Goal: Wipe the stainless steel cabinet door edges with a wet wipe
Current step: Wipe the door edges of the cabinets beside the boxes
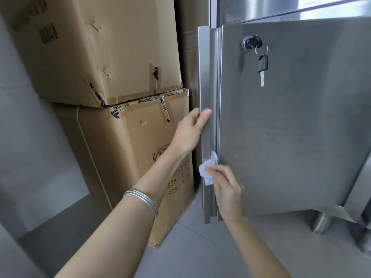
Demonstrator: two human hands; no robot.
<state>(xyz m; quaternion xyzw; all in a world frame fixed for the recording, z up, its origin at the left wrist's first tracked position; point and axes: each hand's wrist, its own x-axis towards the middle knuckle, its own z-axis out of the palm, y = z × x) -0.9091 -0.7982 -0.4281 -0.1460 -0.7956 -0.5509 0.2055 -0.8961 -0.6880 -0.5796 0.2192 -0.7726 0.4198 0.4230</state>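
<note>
A stainless steel cabinet door (291, 117) stands ajar, its folded left edge (208, 77) running top to bottom. My left hand (190, 131) grips that edge about halfway down, thumb on the front and fingers wrapped behind. Lower down, my right hand (226, 189) pinches a crumpled white wet wipe (207, 169) and presses it against the groove of the edge. The wipe partly covers the metal there.
A lock with a hanging black-headed key (262, 63) sits high on the door. Two stacked cardboard boxes (124, 137) stand close to the left of the door edge. Grey floor tiles (200, 247) lie below, and a cabinet leg (323, 221) is at the lower right.
</note>
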